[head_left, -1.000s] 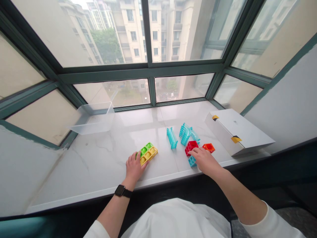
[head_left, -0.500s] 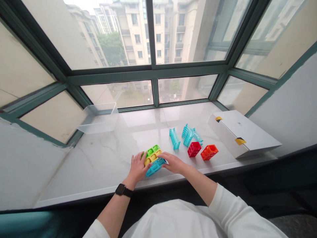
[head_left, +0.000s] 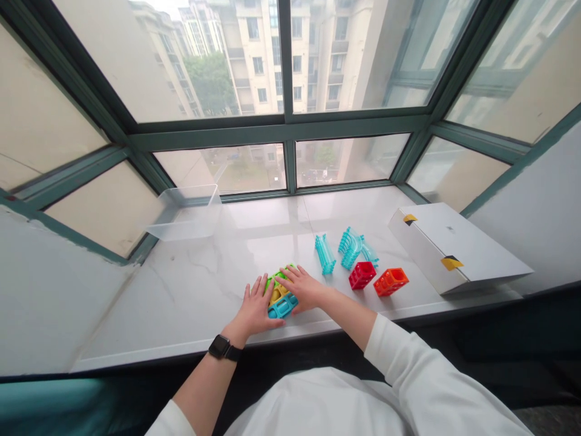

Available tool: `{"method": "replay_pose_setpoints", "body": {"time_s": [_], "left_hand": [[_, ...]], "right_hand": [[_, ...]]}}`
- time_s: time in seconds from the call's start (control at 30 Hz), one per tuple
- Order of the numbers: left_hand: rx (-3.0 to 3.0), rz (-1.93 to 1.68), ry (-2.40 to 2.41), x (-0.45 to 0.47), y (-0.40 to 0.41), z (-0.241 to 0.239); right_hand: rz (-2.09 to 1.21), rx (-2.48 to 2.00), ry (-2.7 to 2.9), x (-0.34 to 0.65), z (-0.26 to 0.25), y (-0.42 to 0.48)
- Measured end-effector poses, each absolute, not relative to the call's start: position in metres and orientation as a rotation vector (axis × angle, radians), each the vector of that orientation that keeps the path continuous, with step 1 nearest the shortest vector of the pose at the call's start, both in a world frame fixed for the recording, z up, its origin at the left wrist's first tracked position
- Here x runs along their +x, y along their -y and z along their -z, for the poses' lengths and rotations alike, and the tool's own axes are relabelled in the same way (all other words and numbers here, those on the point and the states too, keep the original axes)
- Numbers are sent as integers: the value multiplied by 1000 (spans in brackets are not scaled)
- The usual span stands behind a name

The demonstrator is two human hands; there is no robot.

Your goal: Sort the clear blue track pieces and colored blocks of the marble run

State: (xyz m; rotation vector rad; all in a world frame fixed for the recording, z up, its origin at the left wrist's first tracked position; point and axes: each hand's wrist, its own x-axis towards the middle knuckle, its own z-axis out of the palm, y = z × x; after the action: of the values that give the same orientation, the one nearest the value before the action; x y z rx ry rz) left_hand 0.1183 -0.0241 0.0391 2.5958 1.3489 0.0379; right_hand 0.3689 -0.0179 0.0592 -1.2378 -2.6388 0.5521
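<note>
A set of plastic toy blocks in three colours lies near the front edge of the sill: a green block [head_left: 289, 270] at the back, a yellow block [head_left: 278, 295] in the middle and a blue block [head_left: 282, 306] in front. My left hand [head_left: 256, 307] is against their left side, fingers extended, its thumb along the front of the blue block. From the right, my right hand [head_left: 305, 288] lays its fingers over the green and yellow blocks, thumb beside the blue one. Parts of the blocks are hidden under my fingers.
To the right stand a red block [head_left: 362, 275] and an orange block [head_left: 391, 282]. Behind them lie a straight turquoise track piece [head_left: 325, 254] and curved turquoise pieces [head_left: 350, 247]. A white box [head_left: 467, 242] is far right, a clear plastic bin [head_left: 186, 231] back left, by the window.
My right hand has moved forward and left over the blocks, covering more of them. My left thumb has slid down from the blue block's top to its front. The view has shifted slightly.
</note>
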Motion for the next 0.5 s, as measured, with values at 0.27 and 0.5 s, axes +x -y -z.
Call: {"method": "replay_pose_setpoints", "body": {"time_s": [0.27, 0.5], "left_hand": [[2612, -231, -1429, 116, 29, -36], [2409, -330, -1888, 122, 26, -30]], "right_hand": [[-479, -1284, 2708, 360, -59, -1], [-442, -1703, 2446, 345, -56, 13]]}}
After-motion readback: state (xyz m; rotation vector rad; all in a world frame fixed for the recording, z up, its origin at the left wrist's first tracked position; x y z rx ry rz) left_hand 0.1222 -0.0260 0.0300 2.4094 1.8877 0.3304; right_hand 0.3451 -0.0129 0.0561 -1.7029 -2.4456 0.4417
